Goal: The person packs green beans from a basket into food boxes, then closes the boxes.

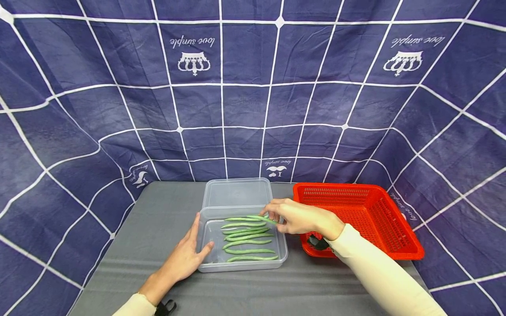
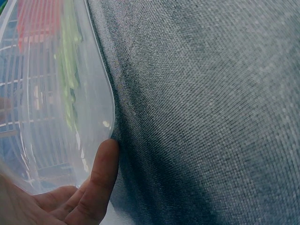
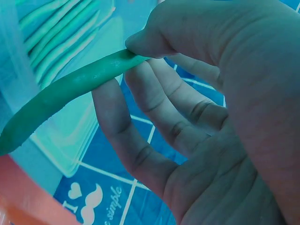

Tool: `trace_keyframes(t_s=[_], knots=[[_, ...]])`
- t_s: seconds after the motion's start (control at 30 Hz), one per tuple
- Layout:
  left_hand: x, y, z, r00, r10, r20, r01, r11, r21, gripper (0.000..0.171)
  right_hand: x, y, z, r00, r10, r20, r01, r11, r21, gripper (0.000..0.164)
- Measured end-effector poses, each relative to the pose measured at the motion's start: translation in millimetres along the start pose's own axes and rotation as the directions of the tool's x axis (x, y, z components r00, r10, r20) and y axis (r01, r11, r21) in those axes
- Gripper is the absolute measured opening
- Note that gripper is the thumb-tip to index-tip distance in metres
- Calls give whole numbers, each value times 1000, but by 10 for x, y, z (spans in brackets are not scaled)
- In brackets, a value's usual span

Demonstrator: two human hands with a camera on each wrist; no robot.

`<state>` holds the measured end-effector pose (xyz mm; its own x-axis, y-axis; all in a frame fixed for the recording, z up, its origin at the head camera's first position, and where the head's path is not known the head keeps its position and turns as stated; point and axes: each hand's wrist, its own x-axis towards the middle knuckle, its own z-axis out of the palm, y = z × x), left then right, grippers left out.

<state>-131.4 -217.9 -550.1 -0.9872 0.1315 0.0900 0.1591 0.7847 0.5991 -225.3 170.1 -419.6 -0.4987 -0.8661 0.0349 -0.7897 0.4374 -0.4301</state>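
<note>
My right hand pinches a green bean between thumb and fingertips, over the back right part of a clear plastic box. In the right wrist view the bean slants down to the left from the fingertips. Several more green beans lie side by side in the box, roughly crosswise. My left hand rests against the left side of the box, its fingers straight along the outside and its thumb over the rim. The left wrist view shows a straight finger at the box's edge.
Behind the box lies a clear lid. A red plastic basket with slotted walls stands to the right, close to the right forearm. Grey cloth covers the table, and a blue checked curtain encloses the back and sides.
</note>
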Motion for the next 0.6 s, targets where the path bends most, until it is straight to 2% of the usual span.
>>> trace_keyframes(t_s=[0.6], knots=[[-2,-15,0,1000,9,1,-9,1000,1,109,321,-198,171,998,-44,50,45,999,-17,46]])
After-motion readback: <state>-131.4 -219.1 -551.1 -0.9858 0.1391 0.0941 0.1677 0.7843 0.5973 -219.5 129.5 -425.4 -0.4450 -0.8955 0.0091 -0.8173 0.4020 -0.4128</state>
